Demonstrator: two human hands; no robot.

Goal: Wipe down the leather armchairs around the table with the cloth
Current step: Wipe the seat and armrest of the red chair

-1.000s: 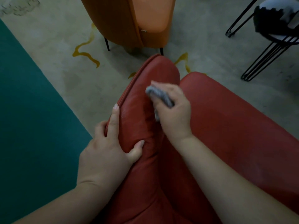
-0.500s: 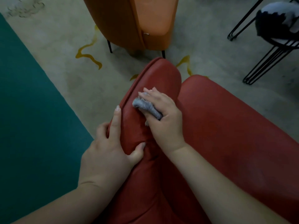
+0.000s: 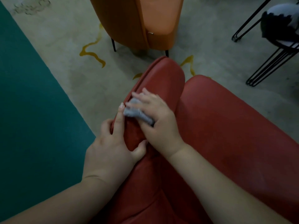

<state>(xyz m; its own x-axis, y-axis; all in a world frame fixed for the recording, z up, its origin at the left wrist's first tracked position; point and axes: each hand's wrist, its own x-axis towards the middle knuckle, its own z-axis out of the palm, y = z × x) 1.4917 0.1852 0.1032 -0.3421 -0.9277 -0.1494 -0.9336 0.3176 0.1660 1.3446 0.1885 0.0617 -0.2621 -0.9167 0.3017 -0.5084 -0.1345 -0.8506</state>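
Right hand (image 3: 159, 122) fingers curled round a grey cloth (image 3: 136, 113), pressing it on the red armchair (image 3: 226, 135) arm; left hand (image 3: 111, 149) gripping that arm's left edge, forefinger straight, thumb pinching; orange armchair (image 3: 137, 20) beyond

Most of the cloth (image 3: 137, 113) under the right hand (image 3: 159, 122); orange chair (image 3: 137, 21) cropped by the top edge.

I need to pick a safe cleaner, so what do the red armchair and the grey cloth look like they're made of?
The red armchair looks like leather or a leather-like vinyl: smooth, with a soft sheen, creases where the left hand grips the arm, and a piped seam along the edge. Real or faux cannot be told. The grey cloth, held by the right hand, looks like soft, fuzzy, matte fabric, perhaps microfibre or terry.
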